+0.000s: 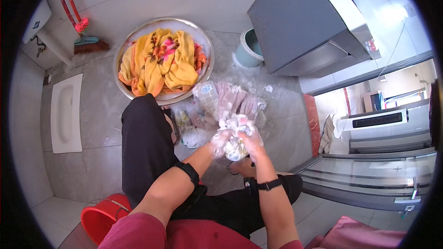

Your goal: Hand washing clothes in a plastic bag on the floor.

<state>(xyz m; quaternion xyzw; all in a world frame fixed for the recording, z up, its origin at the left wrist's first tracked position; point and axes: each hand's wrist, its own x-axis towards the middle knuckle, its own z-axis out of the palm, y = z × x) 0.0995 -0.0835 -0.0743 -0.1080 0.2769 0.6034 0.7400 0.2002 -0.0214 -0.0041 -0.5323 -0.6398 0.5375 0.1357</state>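
Note:
Both hands are gripping a wet, foam-covered piece of cloth [236, 150] low over the tiled floor. Suds coat my left hand [221, 140], which closes on the cloth from the left. My right hand [250, 141] holds it from the other side, the two hands close together. Just beyond them lies a heap of soapy pale pink laundry [232, 98] on the floor, with a checked white piece [209, 97] at its left. More sudsy clothes [192, 129] lie between my left knee and my hands. Foam hides parts of my fingers.
A wide metal basin [211, 64] holds yellow-orange patterned fabric [162, 64]. Behind stand a pale blue bucket [247, 55] and a grey cabinet [294, 24]. To the left are a squat toilet [65, 114] and a broom [90, 45]; a red bucket [104, 214] sits behind my left side.

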